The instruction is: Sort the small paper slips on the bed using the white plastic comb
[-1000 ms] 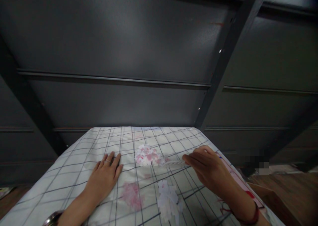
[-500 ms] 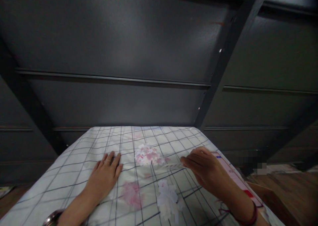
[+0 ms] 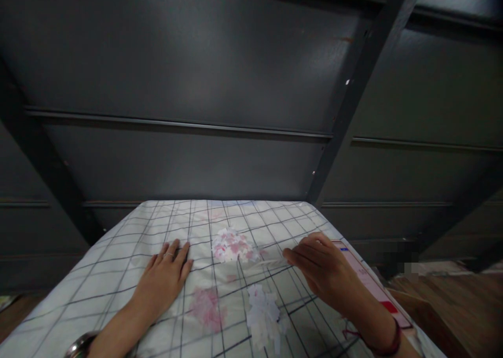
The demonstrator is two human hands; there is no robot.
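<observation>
My left hand (image 3: 165, 275) lies flat on the white checked cloth (image 3: 161, 224), its fingers spread, with a ring on one. My right hand (image 3: 320, 266) is closed in a pinch on a slim whitish stick-like tool (image 3: 268, 263). The tool points left and is too blurred to name exactly. Near its tip is a heap of small white and pink paper scraps (image 3: 231, 245). Closer to me lies a second pile of white paper pieces (image 3: 264, 316). Between the hands, a pink stain (image 3: 208, 308) marks the cloth.
A phone (image 3: 371, 282) with a lit pinkish screen lies under and beside my right forearm, along the table's right edge. Dark metal panels (image 3: 204, 161) stand right behind the table. A wooden floor (image 3: 463, 290) shows at the lower right.
The tool's blurred outline looks different, and my right hand has shifted very slightly left with the view. My left hand stays flat, and both paper piles look the same.
</observation>
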